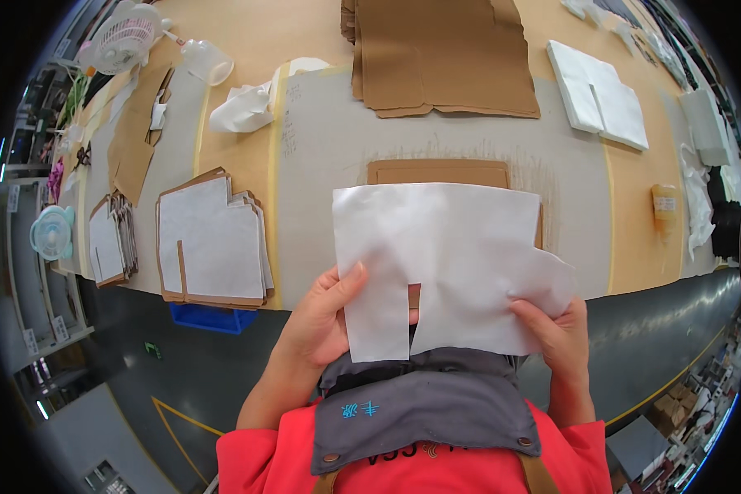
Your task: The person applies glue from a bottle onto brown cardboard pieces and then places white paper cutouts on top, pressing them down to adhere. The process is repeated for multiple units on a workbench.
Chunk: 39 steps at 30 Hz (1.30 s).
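A white sheet [445, 247] with a narrow slot in its near edge and a notched right side is stretched between my hands, over the table's front edge. My left hand [325, 317] pinches its left side, thumb on top and fingers underneath. On the right side, my right hand [556, 333] grips a corner that curls up a little. Beyond the sheet lies a brown panel [436, 171], flat on the grey table covering [321, 140] and partly hidden by the sheet.
Brown panels [445, 58] are stacked at the far middle, with a folded white stack [601, 95] to their right. White-topped brown pieces [210, 235] lie at left, above a blue crate [212, 318]. A squeeze bottle [206, 62], a fan [125, 39] and a yellowish bottle [664, 204] stand around.
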Each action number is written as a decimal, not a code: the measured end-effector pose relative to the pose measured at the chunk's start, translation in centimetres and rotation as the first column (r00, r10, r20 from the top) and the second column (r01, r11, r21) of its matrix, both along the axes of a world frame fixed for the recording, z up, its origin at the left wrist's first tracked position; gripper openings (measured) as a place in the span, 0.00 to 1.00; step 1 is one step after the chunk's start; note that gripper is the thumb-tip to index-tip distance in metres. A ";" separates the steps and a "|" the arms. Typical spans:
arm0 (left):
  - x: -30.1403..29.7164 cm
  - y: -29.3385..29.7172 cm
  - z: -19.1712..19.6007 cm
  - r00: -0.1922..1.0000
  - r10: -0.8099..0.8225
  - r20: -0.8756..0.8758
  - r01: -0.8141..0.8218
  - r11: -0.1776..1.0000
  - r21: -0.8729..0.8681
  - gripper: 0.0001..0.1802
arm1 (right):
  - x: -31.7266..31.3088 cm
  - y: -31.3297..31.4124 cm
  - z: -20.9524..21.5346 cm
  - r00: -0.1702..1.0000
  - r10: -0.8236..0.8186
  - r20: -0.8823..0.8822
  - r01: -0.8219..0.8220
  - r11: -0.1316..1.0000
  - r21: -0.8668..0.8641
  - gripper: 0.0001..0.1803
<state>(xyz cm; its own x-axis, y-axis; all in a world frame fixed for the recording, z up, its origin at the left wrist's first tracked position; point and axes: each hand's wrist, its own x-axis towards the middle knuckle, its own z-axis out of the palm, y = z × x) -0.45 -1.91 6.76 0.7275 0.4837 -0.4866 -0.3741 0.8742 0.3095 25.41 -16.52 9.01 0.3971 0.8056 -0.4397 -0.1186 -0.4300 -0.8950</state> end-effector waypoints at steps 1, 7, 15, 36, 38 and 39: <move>0.1 -0.2 1.1 0.999 0.005 -0.034 -0.004 0.999 0.041 0.20 | -0.1 0.0 0.6 0.999 -0.031 -0.019 0.032 0.999 0.044 0.16; 1.0 0.0 -0.9 0.980 0.027 -0.198 -0.004 0.993 0.115 0.20 | 1.2 0.3 -2.6 0.975 -0.052 -0.214 0.044 0.998 -0.044 0.16; 2.4 0.3 -1.7 0.991 0.015 -0.132 -0.021 0.999 -0.045 0.22 | 1.1 0.7 -3.0 0.984 -0.053 -0.173 0.046 0.998 -0.042 0.22; 5.5 2.5 -1.7 0.973 -0.009 -0.229 0.026 0.997 0.074 0.23 | 3.4 2.9 -3.3 0.969 -0.165 -0.186 0.149 0.984 -0.095 0.28; 5.5 2.5 -1.8 0.973 -0.010 -0.231 0.026 0.997 0.068 0.23 | 3.4 3.0 -3.3 0.968 -0.165 -0.188 0.149 0.984 -0.097 0.27; 5.5 2.6 -1.9 0.972 -0.009 -0.236 0.026 0.997 0.068 0.23 | 3.4 2.9 -3.5 0.969 -0.166 -0.185 0.150 0.984 -0.100 0.27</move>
<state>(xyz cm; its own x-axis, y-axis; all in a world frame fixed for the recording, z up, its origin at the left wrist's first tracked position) 5.06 0.65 4.90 0.6050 0.5106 -0.6110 -0.2680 0.8531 0.4476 28.84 -13.57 5.55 0.4181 0.6958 -0.5840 -0.3570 -0.4653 -0.8100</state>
